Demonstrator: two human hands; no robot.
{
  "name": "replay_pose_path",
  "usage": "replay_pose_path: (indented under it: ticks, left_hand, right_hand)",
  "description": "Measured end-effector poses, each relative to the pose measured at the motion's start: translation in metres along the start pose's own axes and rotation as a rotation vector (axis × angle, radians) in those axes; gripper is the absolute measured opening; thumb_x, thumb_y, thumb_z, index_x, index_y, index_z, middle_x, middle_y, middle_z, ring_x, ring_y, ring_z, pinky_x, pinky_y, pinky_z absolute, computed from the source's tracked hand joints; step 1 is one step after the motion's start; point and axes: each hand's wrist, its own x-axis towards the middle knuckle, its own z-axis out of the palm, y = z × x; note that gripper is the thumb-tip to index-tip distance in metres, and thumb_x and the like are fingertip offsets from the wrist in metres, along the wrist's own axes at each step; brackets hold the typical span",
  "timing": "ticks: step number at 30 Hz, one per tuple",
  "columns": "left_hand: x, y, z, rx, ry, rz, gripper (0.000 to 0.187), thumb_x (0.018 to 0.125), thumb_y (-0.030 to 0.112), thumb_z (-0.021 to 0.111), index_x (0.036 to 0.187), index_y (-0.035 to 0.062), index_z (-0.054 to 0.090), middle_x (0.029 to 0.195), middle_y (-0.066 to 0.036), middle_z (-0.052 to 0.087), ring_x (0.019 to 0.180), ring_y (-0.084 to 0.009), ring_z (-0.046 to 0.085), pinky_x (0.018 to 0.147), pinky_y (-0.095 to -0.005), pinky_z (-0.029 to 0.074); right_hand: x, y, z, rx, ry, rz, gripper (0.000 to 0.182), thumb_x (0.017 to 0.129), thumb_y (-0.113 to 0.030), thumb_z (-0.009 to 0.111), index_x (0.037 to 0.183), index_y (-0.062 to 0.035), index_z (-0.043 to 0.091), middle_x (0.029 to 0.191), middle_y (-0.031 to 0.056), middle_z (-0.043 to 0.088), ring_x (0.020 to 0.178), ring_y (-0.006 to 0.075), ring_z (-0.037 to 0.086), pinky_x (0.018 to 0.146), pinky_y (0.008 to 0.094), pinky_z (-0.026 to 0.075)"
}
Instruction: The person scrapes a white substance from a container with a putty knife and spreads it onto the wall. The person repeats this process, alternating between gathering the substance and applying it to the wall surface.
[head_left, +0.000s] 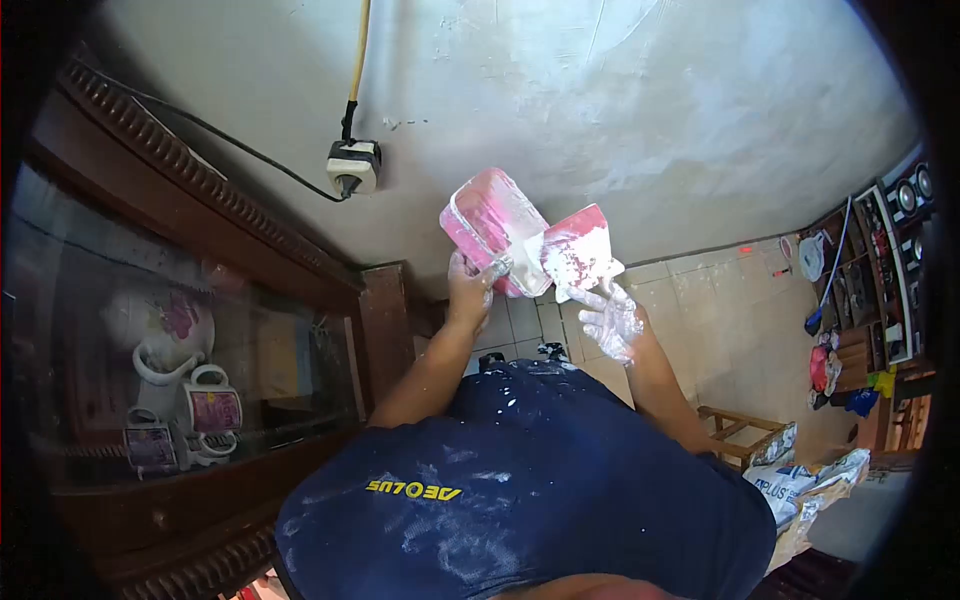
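Observation:
My left hand (472, 290) grips the near side of a pink rectangular plastic tub (463, 232), which is tilted and has white putty smeared on its walls. My right hand (612, 322), coated in white putty, holds a flat red putty scraper (590, 222) by its near edge. White putty covers much of the scraper's face. Its left edge overlaps the tub's right rim, where a lump of putty sits. Some of the right fingers are spread below the scraper. The bottom of the tub is partly hidden.
Ahead stands a grey plastered wall (700, 130) with a socket box (354, 167) and cable. A wooden glass-fronted cabinet (385, 310) with mugs is close on the left. At right are a wooden stool (740, 430), a paper sack (800, 490) and a shelf unit (890, 270).

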Motion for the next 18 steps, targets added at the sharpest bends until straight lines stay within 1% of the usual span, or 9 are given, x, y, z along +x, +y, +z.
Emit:
replay_pose_path:
  ticks: [1,5,9,12,13,15,16,17,18]
  left_hand:
    - [-0.001,0.004,0.003,0.012,0.012,-0.019,0.046,0.076,0.002,0.062,0.116,0.0006,0.039,0.104,-0.011,0.058,0.087,-0.0201,0.062,0.067,-0.0332,0.056]
    - [0.000,0.007,0.004,0.028,0.035,-0.040,0.047,0.076,0.002,0.062,0.117,0.0010,0.039,0.104,-0.011,0.058,0.086,-0.0198,0.062,0.067,-0.0331,0.056]
    - [-0.003,0.021,0.010,-0.047,0.051,-0.096,0.050,0.073,-0.005,0.063,0.117,-0.0022,0.040,0.109,-0.011,0.056,0.097,-0.0176,0.057,0.085,-0.0295,0.045]
    - [0.001,0.017,0.003,-0.043,0.054,-0.098,0.050,0.073,-0.005,0.063,0.117,-0.0018,0.040,0.108,-0.010,0.056,0.096,-0.0174,0.057,0.084,-0.0287,0.046]
    - [0.002,0.015,0.001,-0.062,0.055,-0.091,0.050,0.073,-0.004,0.064,0.116,-0.0013,0.040,0.107,-0.010,0.057,0.095,-0.0177,0.058,0.082,-0.0293,0.047]
    - [0.003,0.014,0.000,-0.082,0.057,-0.078,0.049,0.073,-0.004,0.064,0.116,-0.0008,0.041,0.106,-0.011,0.057,0.094,-0.0181,0.058,0.080,-0.0298,0.048]
    - [0.002,0.015,0.002,-0.054,0.077,-0.057,0.045,0.075,0.002,0.063,0.115,0.0004,0.042,0.103,-0.010,0.058,0.088,-0.0177,0.060,0.071,-0.0301,0.052]
    - [0.001,0.016,0.003,-0.025,0.097,-0.037,0.041,0.078,0.008,0.062,0.114,0.0017,0.043,0.099,-0.010,0.059,0.083,-0.0172,0.062,0.061,-0.0304,0.055]
    - [0.001,0.019,0.002,-0.026,0.100,-0.032,0.041,0.078,0.008,0.062,0.114,0.0017,0.043,0.099,-0.010,0.059,0.083,-0.0172,0.062,0.061,-0.0304,0.055]
  right_hand:
    - [0.010,-0.001,-0.015,0.146,-0.239,0.055,0.036,0.094,-0.033,0.039,0.118,-0.0069,0.046,0.123,0.0210,0.051,0.087,0.0237,0.064,0.068,0.0338,0.056]
    - [0.023,0.013,-0.024,0.292,-0.274,-0.092,0.042,0.091,-0.027,0.041,0.124,-0.0011,0.043,0.124,0.0193,0.051,0.105,0.0281,0.057,0.082,0.0347,0.053]
    - [0.022,0.014,-0.003,0.361,-0.283,-0.070,0.049,0.088,-0.036,0.044,0.123,-0.0011,0.047,0.121,0.0141,0.054,0.102,0.0277,0.059,0.079,0.0320,0.054]
    - [0.035,0.025,-0.008,0.257,-0.286,-0.084,0.050,0.086,-0.034,0.048,0.122,0.0007,0.048,0.119,0.0145,0.056,0.101,0.0268,0.058,0.071,0.0290,0.054]
    - [0.036,0.028,-0.003,0.190,-0.188,-0.098,0.044,0.086,-0.032,0.052,0.117,-0.0003,0.052,0.109,0.0109,0.061,0.092,0.0228,0.061,0.064,0.0260,0.052]
    - [0.046,0.039,-0.004,0.067,-0.078,-0.183,0.039,0.086,-0.027,0.054,0.114,0.0011,0.054,0.106,0.0107,0.062,0.088,0.0216,0.062,0.065,0.0272,0.052]
    - [0.051,0.042,-0.005,-0.055,0.036,-0.269,0.035,0.086,-0.021,0.056,0.111,0.0024,0.055,0.102,0.0106,0.063,0.083,0.0205,0.063,0.066,0.0283,0.052]
    - [0.050,0.040,-0.010,0.038,-0.133,-0.275,0.026,0.084,-0.007,0.057,0.108,0.0038,0.056,0.097,0.0118,0.063,0.081,0.0176,0.062,0.064,0.0290,0.051]
    - [0.051,0.039,-0.005,0.035,-0.138,-0.274,0.026,0.084,-0.007,0.057,0.108,0.0038,0.056,0.097,0.0118,0.063,0.081,0.0176,0.062,0.064,0.0290,0.051]
